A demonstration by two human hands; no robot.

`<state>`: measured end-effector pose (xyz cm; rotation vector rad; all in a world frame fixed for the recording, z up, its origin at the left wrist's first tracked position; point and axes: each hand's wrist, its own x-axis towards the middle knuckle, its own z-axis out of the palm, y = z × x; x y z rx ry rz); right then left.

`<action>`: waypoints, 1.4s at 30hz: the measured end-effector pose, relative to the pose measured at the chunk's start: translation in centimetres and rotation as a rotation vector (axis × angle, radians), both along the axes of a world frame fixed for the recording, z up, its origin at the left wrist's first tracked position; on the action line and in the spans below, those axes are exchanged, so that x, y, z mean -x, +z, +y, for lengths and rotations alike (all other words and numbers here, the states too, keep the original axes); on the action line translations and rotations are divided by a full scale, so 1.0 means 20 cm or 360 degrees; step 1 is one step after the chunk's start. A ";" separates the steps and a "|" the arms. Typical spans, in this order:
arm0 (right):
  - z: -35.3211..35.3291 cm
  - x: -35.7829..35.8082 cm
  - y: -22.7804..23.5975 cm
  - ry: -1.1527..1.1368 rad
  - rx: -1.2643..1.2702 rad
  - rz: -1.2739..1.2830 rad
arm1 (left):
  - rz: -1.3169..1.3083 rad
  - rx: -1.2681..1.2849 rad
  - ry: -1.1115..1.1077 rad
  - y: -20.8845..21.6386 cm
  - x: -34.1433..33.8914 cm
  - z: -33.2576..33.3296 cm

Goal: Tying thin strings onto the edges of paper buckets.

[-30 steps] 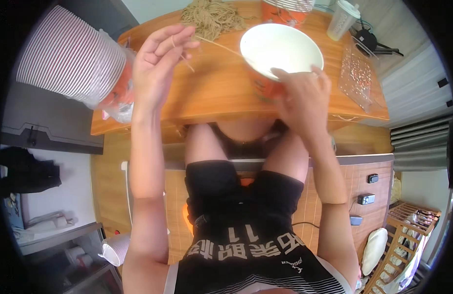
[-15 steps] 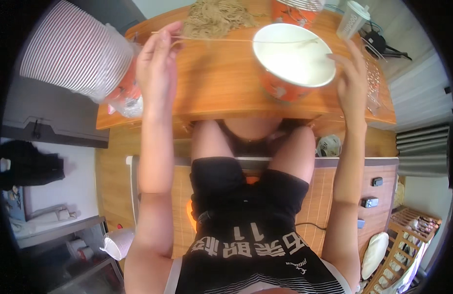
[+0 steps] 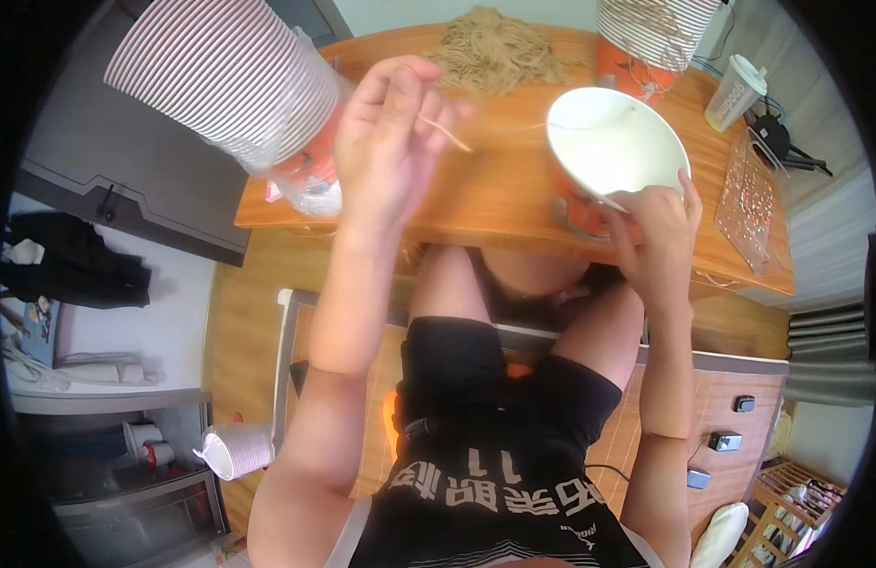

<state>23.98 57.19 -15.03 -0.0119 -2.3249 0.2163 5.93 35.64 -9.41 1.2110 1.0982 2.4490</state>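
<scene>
An orange paper bucket with a white inside sits tilted near the table's front edge. My right hand is closed on its near right rim, thumb low on the outer wall and fingers over the edge. Left of the bucket, my left hand is raised, pinching a thin tan string between thumb and fingers. One end of the string sticks out below the fingertips; a faint strand also crosses the bucket's far left rim, and whether the two join is unclear. Behind lies a loose heap of tan strings.
At the left stands a tall stack of nested paper buckets, partly wrapped in clear plastic. A second stack with strings draped on it is at the back right. Nearby are a lidded drink cup, a black device and a clear speckled sheet.
My right hand has come down from beside the bucket's far right rim and taken hold of its near side, and the bucket tilts more. The string, stretched across before, now hangs shorter from my left hand.
</scene>
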 end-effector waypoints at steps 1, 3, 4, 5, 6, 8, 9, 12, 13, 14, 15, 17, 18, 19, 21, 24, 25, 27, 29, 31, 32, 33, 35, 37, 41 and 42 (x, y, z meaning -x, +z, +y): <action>0.02 -0.02 0.01 -0.0007 -0.0003 -0.0012 | -0.0026 0.0027 -0.0121 -0.01 0.00 -0.02; 0.08 -0.06 0.05 0.0154 0.0030 -0.0083 | -0.0051 0.0030 -0.0096 -0.01 0.00 -0.02; 0.13 -0.07 0.05 0.0201 0.0022 -0.0110 | -0.0063 0.0037 -0.0063 -0.02 0.00 -0.01; 0.15 -0.07 0.06 0.0179 0.0019 -0.0130 | -0.0010 0.0052 -0.0026 -0.04 0.01 -0.01; 0.18 -0.07 0.07 0.0222 0.0012 -0.0140 | -0.0029 0.0051 -0.0050 -0.05 0.01 0.00; 0.22 -0.09 0.07 0.0255 -0.0049 -0.0193 | 0.0052 0.0169 0.0045 -0.09 0.00 0.00; 0.21 -0.11 0.09 0.0220 -0.0048 -0.0211 | -0.0042 0.0038 -0.0134 -0.12 0.00 0.01; 0.09 -0.12 0.14 0.0156 -0.0061 -0.0058 | 0.0076 0.0141 -0.0004 -0.21 -0.06 0.00; 0.03 -0.12 0.14 0.0155 -0.0052 -0.0063 | 0.0099 0.0163 -0.0028 -0.22 -0.08 -0.01; -0.03 -0.11 0.15 0.0223 0.0003 0.0076 | 0.0095 0.0172 -0.0028 -0.23 -0.11 -0.01; -0.09 -0.11 0.17 0.0269 0.0046 0.0208 | 0.0103 0.0180 -0.0026 -0.22 -0.15 0.01; -0.19 -0.07 0.23 0.0454 0.0036 0.0254 | 0.0112 0.0203 -0.0027 -0.20 -0.19 0.02; -0.23 -0.03 0.23 0.0490 0.0068 0.0288 | 0.0107 0.0190 -0.0072 -0.20 -0.20 -0.01; -0.25 0.00 0.25 0.0477 0.0069 0.0285 | 0.0096 0.0167 -0.0139 -0.20 -0.21 0.00; -0.27 0.03 0.28 0.0529 0.0273 0.0243 | 0.0129 0.0214 -0.0183 -0.18 -0.22 -0.01; -0.24 0.05 0.25 0.0631 0.0285 0.0148 | 0.0168 0.0297 -0.0261 -0.14 -0.22 -0.03; -0.23 0.05 0.24 0.0640 0.0284 0.0150 | 0.0169 0.0332 -0.0313 -0.14 -0.22 -0.03; -0.22 0.06 0.23 0.0792 0.0204 0.0326 | 0.0224 0.0351 -0.0313 -0.14 -0.20 -0.05; -0.23 0.04 0.24 0.0782 0.0155 0.0305 | 0.0267 0.0363 -0.0324 -0.14 -0.20 -0.06; -0.21 0.03 0.24 0.0769 0.0117 0.0303 | 0.0317 0.0614 -0.0154 -0.10 -0.25 -0.08; -0.19 0.03 0.23 0.0734 0.0079 0.0322 | 0.0314 0.0615 -0.0157 -0.08 -0.27 -0.09; -0.18 0.03 0.22 0.0697 0.0039 0.0342 | 0.0576 0.0857 0.0053 -0.06 -0.28 -0.11; -0.20 0.02 0.23 0.0706 0.0070 0.0321 | 0.0834 0.1091 0.0260 -0.05 -0.29 -0.10; -0.21 0.01 0.23 0.0722 0.0101 0.0297 | 0.1234 0.0901 0.0507 -0.05 -0.30 -0.07; -0.22 -0.01 0.17 0.0665 0.0316 0.0270 | 0.1274 0.0715 0.0644 -0.09 -0.35 -0.02; -0.23 -0.01 0.16 0.0655 0.0406 0.0293 | 0.1358 0.0587 0.0721 -0.11 -0.35 -0.02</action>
